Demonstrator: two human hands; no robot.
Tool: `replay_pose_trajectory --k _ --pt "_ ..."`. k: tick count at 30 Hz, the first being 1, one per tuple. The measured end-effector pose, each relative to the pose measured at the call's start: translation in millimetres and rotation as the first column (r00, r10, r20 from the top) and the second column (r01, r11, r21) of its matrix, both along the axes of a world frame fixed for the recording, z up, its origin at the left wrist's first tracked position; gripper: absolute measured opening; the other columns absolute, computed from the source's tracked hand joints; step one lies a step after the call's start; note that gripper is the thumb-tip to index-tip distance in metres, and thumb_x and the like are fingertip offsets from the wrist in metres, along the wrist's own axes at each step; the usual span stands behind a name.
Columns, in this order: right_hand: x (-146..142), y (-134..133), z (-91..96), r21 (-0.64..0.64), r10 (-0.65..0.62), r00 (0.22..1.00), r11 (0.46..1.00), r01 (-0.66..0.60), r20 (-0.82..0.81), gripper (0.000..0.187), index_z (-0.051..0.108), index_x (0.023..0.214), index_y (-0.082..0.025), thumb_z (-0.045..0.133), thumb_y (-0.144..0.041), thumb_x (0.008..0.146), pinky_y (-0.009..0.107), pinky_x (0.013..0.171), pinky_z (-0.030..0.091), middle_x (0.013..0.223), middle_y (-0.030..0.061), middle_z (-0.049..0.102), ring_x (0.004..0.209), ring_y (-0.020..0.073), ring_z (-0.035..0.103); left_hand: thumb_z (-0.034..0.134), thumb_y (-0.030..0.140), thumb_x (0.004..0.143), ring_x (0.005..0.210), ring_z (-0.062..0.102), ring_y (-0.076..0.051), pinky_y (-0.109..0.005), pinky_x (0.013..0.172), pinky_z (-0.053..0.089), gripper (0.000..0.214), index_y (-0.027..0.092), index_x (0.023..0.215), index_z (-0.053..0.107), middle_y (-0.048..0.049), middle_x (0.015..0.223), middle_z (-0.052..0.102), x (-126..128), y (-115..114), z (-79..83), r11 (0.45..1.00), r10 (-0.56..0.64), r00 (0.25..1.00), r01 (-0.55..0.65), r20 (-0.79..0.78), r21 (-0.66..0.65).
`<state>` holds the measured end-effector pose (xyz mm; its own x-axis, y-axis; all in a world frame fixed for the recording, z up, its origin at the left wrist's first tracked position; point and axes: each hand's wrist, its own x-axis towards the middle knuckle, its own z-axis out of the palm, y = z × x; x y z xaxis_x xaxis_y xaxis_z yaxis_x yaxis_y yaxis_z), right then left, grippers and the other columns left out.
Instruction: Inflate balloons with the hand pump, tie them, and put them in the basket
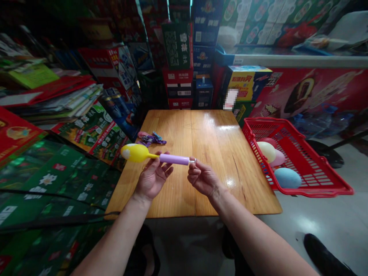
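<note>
A yellow balloon, partly inflated, points left with its neck stretched over the tip of a purple hand balloon pump. My left hand pinches the balloon's neck at the nozzle, its other fingers curled loosely below the barrel. At the pump's right end, the fingers of my right hand are closed around the clear handle, which is mostly pushed in. Pump and balloon are held level above the wooden table. Several limp balloons in purple, blue and pink lie in a small pile beyond the yellow one.
Right of the table stands a red basket with a blue balloon, a cream balloon and pink ones inside. Stacked green cartons crowd the left side. Boxes line the back, beside a chest freezer.
</note>
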<state>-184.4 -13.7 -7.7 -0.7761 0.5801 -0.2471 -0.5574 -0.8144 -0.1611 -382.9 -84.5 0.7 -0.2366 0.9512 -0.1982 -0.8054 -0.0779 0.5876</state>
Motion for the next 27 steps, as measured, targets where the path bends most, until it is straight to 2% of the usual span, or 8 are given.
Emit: replay_pose_trajectory --k 5,9,12,15,20,24,27 --pt "5 9 9.1 0.063 -0.034 0.999 0.997 0.032 0.037 0.012 0.063 0.101 -0.015 0.068 -0.015 0.09 0.014 0.048 0.038 0.068 -0.004 0.061 0.048 0.0033 0.042 0.072 0.016 0.088 0.095 0.072 -0.021 -0.028 0.074 0.061 0.024 0.021 0.111 0.07 -0.0088 0.119 0.073 -7 3 1.4 0.999 0.044 0.999 -0.043 0.026 -0.013" --pt "13 14 20.1 0.083 -0.146 0.989 0.986 0.145 0.013 0.012 0.064 0.1 -0.016 0.068 -0.014 0.089 0.014 0.045 0.034 0.064 -0.0063 0.057 0.046 0.0033 0.039 0.073 0.016 0.086 0.095 0.073 -0.024 -0.028 0.069 0.061 0.017 0.019 0.102 0.07 -0.0089 0.119 0.073 -20 3 10.4 0.992 0.118 0.993 -0.119 0.005 0.045" --pt "8 7 16.9 0.054 -0.099 0.995 0.994 0.1 -0.011 0.019 0.064 0.104 -0.016 0.072 -0.017 0.087 0.014 0.047 0.037 0.068 -0.0047 0.061 0.048 0.0035 0.042 0.072 0.013 0.086 0.094 0.073 -0.023 -0.033 0.075 0.063 0.016 0.019 0.101 0.069 -0.0091 0.124 0.072 -13 0 11.1 0.996 0.062 0.998 -0.062 -0.002 0.057" --pt "0 -2 9.3 0.03 -0.041 0.999 0.999 0.041 -0.003 0.022 0.064 0.102 -0.015 0.076 -0.018 0.085 0.015 0.049 0.039 0.071 -0.0029 0.063 0.049 0.0034 0.043 0.071 0.012 0.087 0.098 0.073 -0.023 -0.036 0.082 0.062 0.015 0.018 0.1 0.068 -0.0107 0.121 0.072 0 -1 5.6 0.999 0.03 0.999 -0.031 0.037 0.008" --pt "-9 -1 1.0 0.142 -0.117 0.992 0.984 0.109 0.051 0.019 0.066 0.099 -0.015 0.077 -0.018 0.085 0.014 0.048 0.037 0.069 -0.0028 0.063 0.048 0.003 0.041 0.064 0.011 0.091 0.101 0.072 -0.022 -0.037 0.086 0.062 0.008 0.016 0.097 0.067 -0.0118 0.111 0.075 13 5 -1.6 0.995 0.101 0.984 -0.096 0.148 -0.043" --pt "-9 6 0.9 0.18 -0.105 0.992 0.98 0.09 0.075 0.019 0.067 0.101 -0.013 0.076 -0.019 0.085 0.015 0.048 0.036 0.07 -0.0014 0.064 0.049 0.0035 0.041 0.058 0.012 0.097 0.095 0.073 -0.02 -0.028 0.075 0.063 0.01 0.014 0.095 0.068 -0.0119 0.108 0.075 5 10 1.2 0.981 0.179 0.971 -0.165 0.161 -0.098" --pt "-5 13 6.8 0.163 -0.1 0.993 0.983 0.088 0.065 0.018 0.067 0.1 -0.013 0.074 -0.018 0.085 0.016 0.047 0.035 0.067 -0.0021 0.062 0.049 0.0045 0.041 0.058 0.014 0.097 0.108 0.071 -0.024 -0.022 0.069 0.062 0.012 0.012 0.101 0.069 -0.014 0.11 0.074 -11 13 8.2 0.978 0.205 0.969 -0.195 0.141 -0.079"
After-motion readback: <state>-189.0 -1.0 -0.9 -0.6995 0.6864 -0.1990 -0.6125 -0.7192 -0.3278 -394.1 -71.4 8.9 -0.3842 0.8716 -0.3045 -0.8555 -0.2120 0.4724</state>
